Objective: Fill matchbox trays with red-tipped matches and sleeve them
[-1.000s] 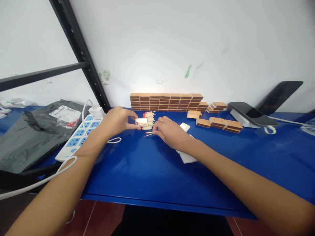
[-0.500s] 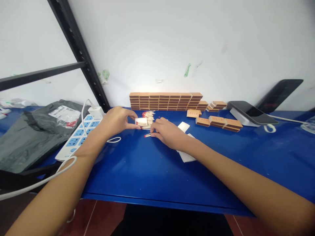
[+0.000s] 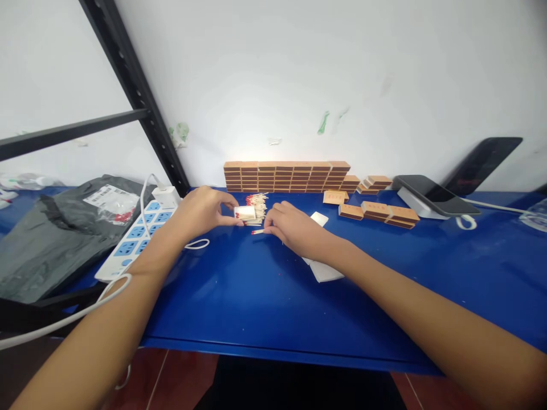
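Note:
Between the thumb and fingers of my left hand (image 3: pixel 210 206) is a small white matchbox tray (image 3: pixel 245 213), with a few red match heads showing in it. A pile of red-tipped matches (image 3: pixel 258 204) lies just behind and to the right of the tray. My right hand (image 3: pixel 287 223) is closed in a pinch on matches (image 3: pixel 257 232), their red heads pointing left, low over the blue table. How many it holds I cannot tell. White matchbox trays (image 3: pixel 325 272) lie beside and partly behind my right wrist.
A wall of stacked matchboxes (image 3: pixel 286 176) stands against the white wall. More matchboxes (image 3: pixel 376 211) lie to its right, near a phone on a stand (image 3: pixel 423 191). At left are a power strip (image 3: pixel 137 239) with a white cable and a grey plastic bag (image 3: pixel 64 233).
My right hand has shifted slightly right, drawing the pinched matches a little away from the pile. My left hand stays in place with the tray.

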A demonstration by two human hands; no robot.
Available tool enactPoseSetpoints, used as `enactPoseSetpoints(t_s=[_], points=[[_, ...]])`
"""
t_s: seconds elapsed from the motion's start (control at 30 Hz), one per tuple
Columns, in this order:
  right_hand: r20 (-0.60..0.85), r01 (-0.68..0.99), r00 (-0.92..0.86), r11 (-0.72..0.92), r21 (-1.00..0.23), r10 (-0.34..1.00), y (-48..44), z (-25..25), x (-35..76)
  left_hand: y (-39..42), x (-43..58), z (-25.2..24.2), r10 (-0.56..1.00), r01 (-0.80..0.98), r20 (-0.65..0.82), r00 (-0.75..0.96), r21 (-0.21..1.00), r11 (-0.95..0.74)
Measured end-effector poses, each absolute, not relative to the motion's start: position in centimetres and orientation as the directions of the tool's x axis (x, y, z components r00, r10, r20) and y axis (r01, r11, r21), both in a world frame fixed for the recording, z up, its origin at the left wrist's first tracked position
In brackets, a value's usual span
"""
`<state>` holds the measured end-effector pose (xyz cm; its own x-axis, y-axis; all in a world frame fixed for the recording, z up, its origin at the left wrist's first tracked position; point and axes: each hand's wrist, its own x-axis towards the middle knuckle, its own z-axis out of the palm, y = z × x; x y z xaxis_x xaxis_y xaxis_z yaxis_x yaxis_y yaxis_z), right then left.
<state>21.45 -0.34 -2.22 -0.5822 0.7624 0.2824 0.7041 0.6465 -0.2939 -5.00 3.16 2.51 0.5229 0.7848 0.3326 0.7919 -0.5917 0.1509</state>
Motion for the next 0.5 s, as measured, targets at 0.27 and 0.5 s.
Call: enactPoseSetpoints(t_s=[0.27,0.5], points=[[0.398,0.787,-0.493,0.592,-0.174,0.774,-0.2,-1.5,21.4,2.4,-4.0,2.3,0.729,0.712,0.344,0.592,0.201,-0.673],[0.435,0.807,-0.545,0.589,0.041,0.717,-0.4,-2.1,20.8,1.6,-2.9,1.7,0.698,0.644,0.355,0.621,0.276,-0.714]])
